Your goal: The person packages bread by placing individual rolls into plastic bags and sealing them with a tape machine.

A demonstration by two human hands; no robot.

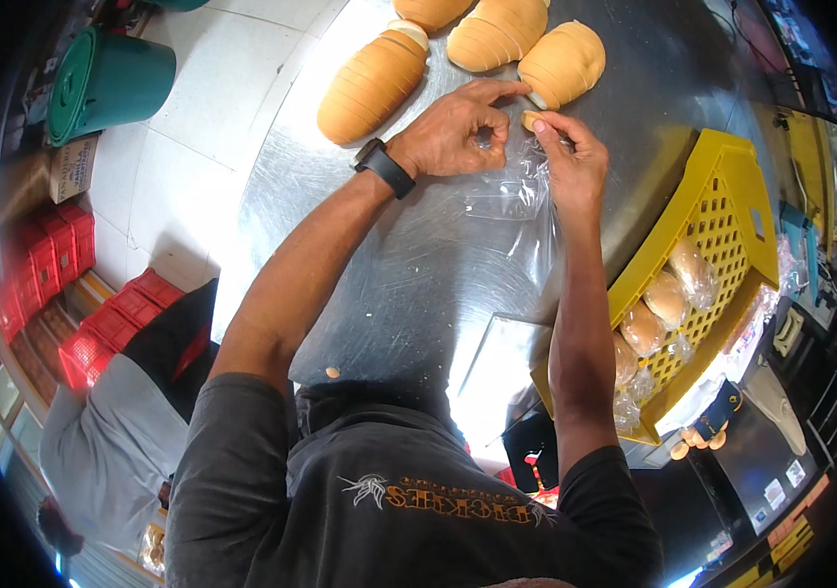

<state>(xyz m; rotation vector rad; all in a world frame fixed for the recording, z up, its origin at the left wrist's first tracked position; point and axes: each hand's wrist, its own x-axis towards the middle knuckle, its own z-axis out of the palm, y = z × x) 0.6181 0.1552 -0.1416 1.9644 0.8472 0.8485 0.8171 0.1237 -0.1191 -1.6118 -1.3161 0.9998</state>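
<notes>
My left hand (459, 128), with a black watch on the wrist, reaches over the steel table. Its index fingertip touches the lower cut end of a sliced bread loaf (565, 62), while the thumb curves toward the other fingers. Between the thumb and fingers of my right hand (576, 158) is a small crusty piece of bread (531, 120), just below that loaf. Under and between both hands lies a crumpled clear plastic bag (510, 206). Another sliced loaf (373, 84) rests left of my left hand, and a third (499, 33) sits at the top.
A yellow plastic crate (745, 198) with several bagged breads stands to my right. The steel table (382, 287) carries crumbs near its front edge. A lidded green bin (121, 84) and red crates (121, 316) are at left, near a person in grey (117, 441).
</notes>
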